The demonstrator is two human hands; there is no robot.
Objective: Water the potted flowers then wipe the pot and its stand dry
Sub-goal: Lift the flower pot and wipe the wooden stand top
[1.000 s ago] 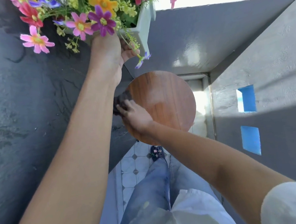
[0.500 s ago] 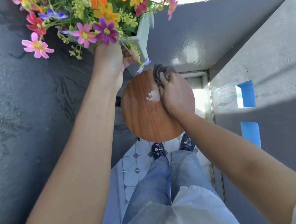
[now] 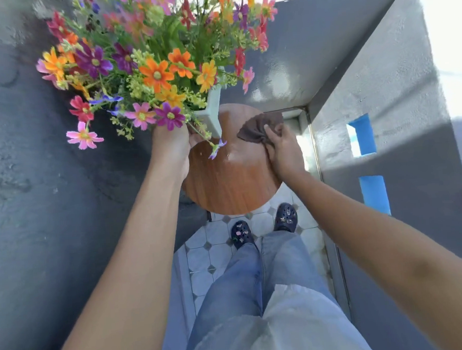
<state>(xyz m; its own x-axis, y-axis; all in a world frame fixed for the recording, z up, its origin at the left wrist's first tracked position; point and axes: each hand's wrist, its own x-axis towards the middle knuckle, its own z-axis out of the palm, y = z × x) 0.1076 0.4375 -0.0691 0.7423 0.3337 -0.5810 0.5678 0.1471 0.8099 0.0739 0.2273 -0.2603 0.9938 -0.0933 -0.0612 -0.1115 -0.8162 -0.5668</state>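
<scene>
Left hand [image 3: 172, 148] is gripping the underside of the pale pot [image 3: 212, 113], holding it w/ its flowers [image 3: 153, 71] lifted above the round wooden stand [image 3: 230, 183]; fingers mostly hidden, so grip looks closed. Right hand [image 3: 284, 151] is clenching a brown cloth [image 3: 256, 127], pressing it on the stand's far right edge.
</scene>
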